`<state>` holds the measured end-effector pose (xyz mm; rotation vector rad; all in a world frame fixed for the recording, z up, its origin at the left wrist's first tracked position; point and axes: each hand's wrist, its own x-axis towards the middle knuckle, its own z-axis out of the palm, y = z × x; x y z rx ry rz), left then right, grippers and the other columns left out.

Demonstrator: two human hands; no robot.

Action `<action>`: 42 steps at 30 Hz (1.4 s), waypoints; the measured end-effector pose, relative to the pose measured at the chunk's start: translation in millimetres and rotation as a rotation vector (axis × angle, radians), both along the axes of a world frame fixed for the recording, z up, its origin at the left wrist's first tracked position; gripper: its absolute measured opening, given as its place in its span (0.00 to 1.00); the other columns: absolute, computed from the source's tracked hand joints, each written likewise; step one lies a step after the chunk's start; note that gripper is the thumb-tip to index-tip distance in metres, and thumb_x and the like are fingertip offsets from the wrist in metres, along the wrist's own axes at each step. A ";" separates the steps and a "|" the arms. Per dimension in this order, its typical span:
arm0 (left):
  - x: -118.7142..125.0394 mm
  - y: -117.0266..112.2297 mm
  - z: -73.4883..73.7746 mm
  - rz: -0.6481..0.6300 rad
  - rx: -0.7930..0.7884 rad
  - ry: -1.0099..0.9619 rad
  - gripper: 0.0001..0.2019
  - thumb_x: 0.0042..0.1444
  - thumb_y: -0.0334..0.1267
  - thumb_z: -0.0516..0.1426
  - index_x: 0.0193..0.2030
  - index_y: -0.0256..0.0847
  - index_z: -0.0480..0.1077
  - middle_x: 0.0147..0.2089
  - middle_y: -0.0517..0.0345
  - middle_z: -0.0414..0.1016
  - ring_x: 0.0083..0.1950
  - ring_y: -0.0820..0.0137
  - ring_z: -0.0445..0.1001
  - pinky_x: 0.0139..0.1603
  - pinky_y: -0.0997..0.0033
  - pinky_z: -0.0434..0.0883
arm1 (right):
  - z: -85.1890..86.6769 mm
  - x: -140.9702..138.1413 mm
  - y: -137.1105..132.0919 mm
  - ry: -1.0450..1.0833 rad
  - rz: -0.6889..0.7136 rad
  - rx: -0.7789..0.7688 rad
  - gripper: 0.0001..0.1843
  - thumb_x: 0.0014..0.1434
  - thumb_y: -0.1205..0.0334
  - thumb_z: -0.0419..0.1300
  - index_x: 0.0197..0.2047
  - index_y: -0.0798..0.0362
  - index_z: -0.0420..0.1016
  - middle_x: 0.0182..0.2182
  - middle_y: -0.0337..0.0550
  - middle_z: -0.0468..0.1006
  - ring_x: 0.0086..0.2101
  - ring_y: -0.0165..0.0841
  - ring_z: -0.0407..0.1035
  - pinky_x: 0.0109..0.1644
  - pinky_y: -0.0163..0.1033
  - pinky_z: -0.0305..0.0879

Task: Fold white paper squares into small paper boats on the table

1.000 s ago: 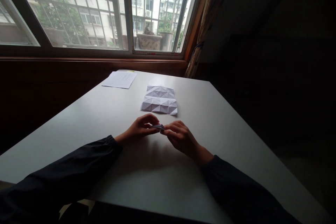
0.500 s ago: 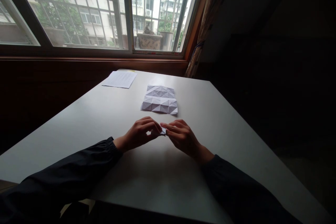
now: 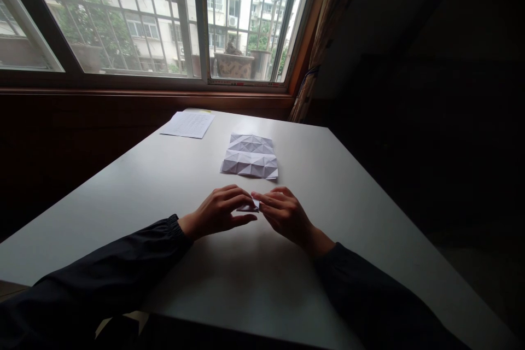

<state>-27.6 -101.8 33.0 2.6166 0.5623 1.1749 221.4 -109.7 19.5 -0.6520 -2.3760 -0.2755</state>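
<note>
A small folded piece of white paper point(image 3: 248, 208) sits between my hands, just above the white table point(image 3: 123, 219). My left hand point(image 3: 217, 210) curls over its left part, with the thumb lying below it. My right hand point(image 3: 284, 216) pinches its right end with the fingertips. Much of the small fold is hidden by my fingers. Beyond my hands lies a large creased sheet of white paper point(image 3: 249, 156), flat and marked with a pattern of triangular folds.
A printed sheet of paper point(image 3: 187, 124) lies near the table's far edge, left of the creased sheet. The table's far edge runs beneath a barred window point(image 3: 123, 16), with a curtain point(image 3: 315, 65) at its right. Dark sleeves cover both my forearms.
Both hands and the small folded paper have moved slightly closer to me. My left thumb now sits a little farther below the paper.
</note>
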 end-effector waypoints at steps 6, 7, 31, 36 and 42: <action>3.3 -1.4 -1.3 0.021 -0.160 -0.046 0.10 0.67 0.41 0.59 0.49 0.41 0.79 0.44 0.48 0.81 0.40 0.68 0.79 0.45 0.68 0.76 | 1.3 -0.4 -2.5 0.000 -0.013 -0.014 0.13 0.68 0.70 0.58 0.50 0.46 0.79 0.53 0.45 0.83 0.45 0.38 0.79 0.54 0.51 0.67; 2.8 -0.7 -2.0 0.034 -0.171 -0.050 0.10 0.67 0.41 0.59 0.49 0.42 0.79 0.44 0.48 0.81 0.40 0.68 0.79 0.44 0.69 0.76 | 1.2 -0.5 -2.9 0.004 -0.015 -0.019 0.13 0.68 0.70 0.58 0.50 0.46 0.79 0.53 0.44 0.83 0.45 0.38 0.79 0.54 0.51 0.67; 1.6 4.3 -7.9 0.192 -0.217 0.003 0.07 0.65 0.40 0.61 0.41 0.41 0.79 0.38 0.54 0.82 0.37 0.70 0.80 0.39 0.73 0.72 | 1.6 -2.0 -3.8 0.007 0.012 -0.049 0.13 0.62 0.75 0.59 0.44 0.48 0.78 0.45 0.41 0.85 0.40 0.36 0.79 0.54 0.49 0.65; 4.1 7.2 -8.4 0.208 -0.346 -0.141 0.12 0.69 0.42 0.56 0.43 0.39 0.79 0.40 0.53 0.83 0.39 0.69 0.80 0.42 0.73 0.74 | 0.6 -3.3 -5.8 0.053 0.020 -0.078 0.16 0.60 0.77 0.59 0.45 0.48 0.79 0.45 0.39 0.85 0.39 0.35 0.79 0.53 0.48 0.65; 1.1 9.8 -8.8 0.189 -0.417 -0.163 0.15 0.71 0.45 0.52 0.48 0.39 0.76 0.41 0.53 0.82 0.41 0.68 0.81 0.43 0.72 0.74 | -5.9 -6.1 -8.0 0.243 0.007 -0.221 0.15 0.58 0.76 0.61 0.43 0.48 0.81 0.42 0.42 0.86 0.38 0.37 0.80 0.50 0.47 0.68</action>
